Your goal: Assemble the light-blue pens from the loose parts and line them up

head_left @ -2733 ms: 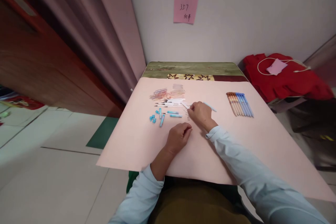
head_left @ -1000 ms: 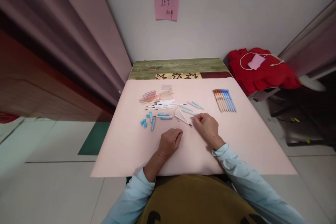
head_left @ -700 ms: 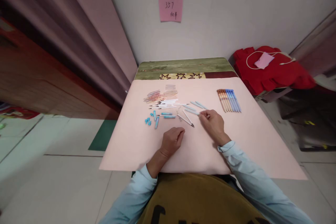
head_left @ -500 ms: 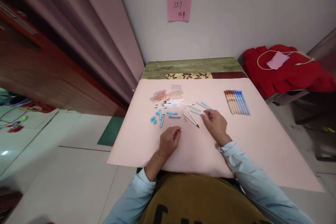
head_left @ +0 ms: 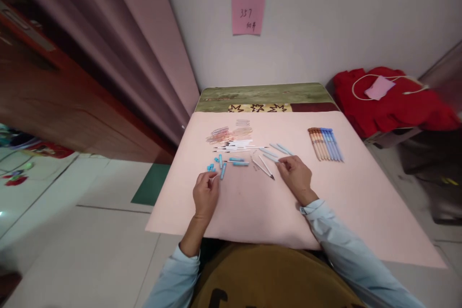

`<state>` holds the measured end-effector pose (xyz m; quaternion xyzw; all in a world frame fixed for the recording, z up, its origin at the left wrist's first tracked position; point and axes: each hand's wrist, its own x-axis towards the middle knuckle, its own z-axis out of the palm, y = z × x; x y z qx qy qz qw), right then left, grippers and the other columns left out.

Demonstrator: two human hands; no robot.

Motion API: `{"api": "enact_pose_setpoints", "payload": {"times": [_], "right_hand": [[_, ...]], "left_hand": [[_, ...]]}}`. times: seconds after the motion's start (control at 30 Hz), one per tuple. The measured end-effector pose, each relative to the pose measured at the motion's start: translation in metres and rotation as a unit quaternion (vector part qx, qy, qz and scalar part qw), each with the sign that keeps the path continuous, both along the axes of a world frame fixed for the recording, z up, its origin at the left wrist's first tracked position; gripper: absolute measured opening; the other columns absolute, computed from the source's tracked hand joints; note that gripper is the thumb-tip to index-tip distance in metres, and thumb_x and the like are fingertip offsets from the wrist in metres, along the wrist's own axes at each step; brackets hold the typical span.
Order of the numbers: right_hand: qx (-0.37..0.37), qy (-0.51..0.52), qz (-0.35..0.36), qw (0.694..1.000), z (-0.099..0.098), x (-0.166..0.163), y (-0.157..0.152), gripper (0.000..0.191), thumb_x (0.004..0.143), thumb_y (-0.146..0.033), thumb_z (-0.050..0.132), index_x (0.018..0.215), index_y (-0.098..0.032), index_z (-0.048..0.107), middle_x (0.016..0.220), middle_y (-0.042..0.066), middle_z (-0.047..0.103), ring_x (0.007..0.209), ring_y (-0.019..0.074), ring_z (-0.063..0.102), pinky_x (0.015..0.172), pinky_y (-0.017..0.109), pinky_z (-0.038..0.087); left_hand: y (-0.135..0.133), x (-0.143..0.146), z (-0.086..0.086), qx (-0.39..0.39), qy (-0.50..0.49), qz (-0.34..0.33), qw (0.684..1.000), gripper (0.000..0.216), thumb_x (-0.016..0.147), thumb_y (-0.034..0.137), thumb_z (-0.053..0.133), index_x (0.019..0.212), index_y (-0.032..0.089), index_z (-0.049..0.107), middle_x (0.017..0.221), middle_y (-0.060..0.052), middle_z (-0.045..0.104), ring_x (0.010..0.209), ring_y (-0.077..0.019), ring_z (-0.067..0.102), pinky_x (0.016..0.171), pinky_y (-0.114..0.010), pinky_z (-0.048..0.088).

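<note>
My left hand [head_left: 206,196] is closed in a pinch just in front of the small blue pen parks, a cluster of little blue pieces [head_left: 211,167]; anything between its fingertips is too small to make out. Beside it lie short blue tubes [head_left: 223,171], with two more blue tubes [head_left: 238,163] to their right. My right hand [head_left: 296,178] has its fingers bent together at the near ends of pale blue pen barrels [head_left: 270,155]; what they hold is hidden. Between the hands, white refills with dark tips [head_left: 266,167] rest on the pink sheet.
White refills [head_left: 236,146] lie in a heap behind the blue tubes, with clear and brownish pen parts [head_left: 220,134] beyond. Brown and blue pens [head_left: 326,145] form a row at right. The pink sheet [head_left: 353,211] covers the table. Red cloth [head_left: 390,110] with a cable sits at right.
My left hand has moved left, from the open middle of the sheet to the small blue pieces. My right hand stays by the pale blue barrels. The view has tilted slightly upward.
</note>
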<state>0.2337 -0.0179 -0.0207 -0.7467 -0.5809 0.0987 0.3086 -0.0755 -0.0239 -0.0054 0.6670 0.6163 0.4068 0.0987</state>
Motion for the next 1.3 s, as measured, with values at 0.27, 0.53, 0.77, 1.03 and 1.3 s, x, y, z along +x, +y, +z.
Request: {"api": "enact_pose_setpoints", "payload": {"times": [0.27, 0.53, 0.77, 1.03, 1.3], "right_hand": [[0.034, 0.010, 0.014, 0.999, -0.002, 0.002, -0.001, 0.022, 0.085, -0.040, 0.060, 0.096, -0.025, 0.072, 0.090, 0.000, 0.067, 0.075, 0.0144, 0.062, 0.065, 0.026, 0.039], [0.022, -0.004, 0.019, 1.000, -0.008, 0.004, -0.002, 0.022, 0.087, -0.043, 0.060, 0.097, -0.028, 0.074, 0.095, -0.001, 0.068, 0.076, 0.0135, 0.063, 0.062, 0.026, 0.037], [0.029, -0.007, 0.025, 0.999, -0.010, 0.005, -0.003, 0.025, 0.086, -0.046, 0.063, 0.098, -0.027, 0.074, 0.093, 0.000, 0.069, 0.076, 0.0142, 0.062, 0.063, 0.026, 0.037], [0.032, -0.023, 0.032, 0.999, -0.012, 0.004, -0.001, 0.026, 0.087, -0.046, 0.062, 0.103, -0.028, 0.073, 0.092, -0.001, 0.069, 0.077, 0.0141, 0.063, 0.062, 0.026, 0.038], [0.055, 0.005, 0.034, 0.998, -0.008, 0.002, -0.001, 0.026, 0.087, -0.044, 0.060, 0.097, -0.025, 0.075, 0.090, 0.002, 0.069, 0.074, 0.0149, 0.063, 0.066, 0.027, 0.042]], "left_hand": [[0.004, 0.011, -0.013, -0.045, 0.074, 0.045, 0.995, 0.026, 0.086, 0.039, 0.064, 0.105, 0.021, 0.065, 0.091, -0.003, 0.068, 0.086, -0.0193, 0.067, 0.075, -0.029, 0.050], [0.002, 0.014, -0.013, -0.079, 0.092, 0.045, 0.992, 0.031, 0.085, 0.033, 0.066, 0.114, 0.022, 0.060, 0.097, -0.004, 0.069, 0.094, -0.0219, 0.067, 0.077, -0.031, 0.049], [0.006, 0.017, -0.011, -0.131, 0.066, 0.056, 0.988, 0.045, 0.083, 0.036, 0.067, 0.124, 0.023, 0.052, 0.100, -0.003, 0.069, 0.092, -0.0221, 0.067, 0.076, -0.032, 0.048], [0.010, 0.020, -0.009, -0.142, 0.053, 0.056, 0.987, 0.038, 0.085, 0.027, 0.064, 0.121, 0.024, 0.052, 0.096, -0.001, 0.068, 0.084, -0.0198, 0.066, 0.070, -0.030, 0.046], [0.009, 0.013, -0.020, -0.026, 0.025, -0.002, 0.999, 0.031, 0.091, 0.020, 0.052, 0.122, 0.020, 0.056, 0.100, -0.007, 0.065, 0.085, -0.0196, 0.063, 0.076, -0.032, 0.050]]}}
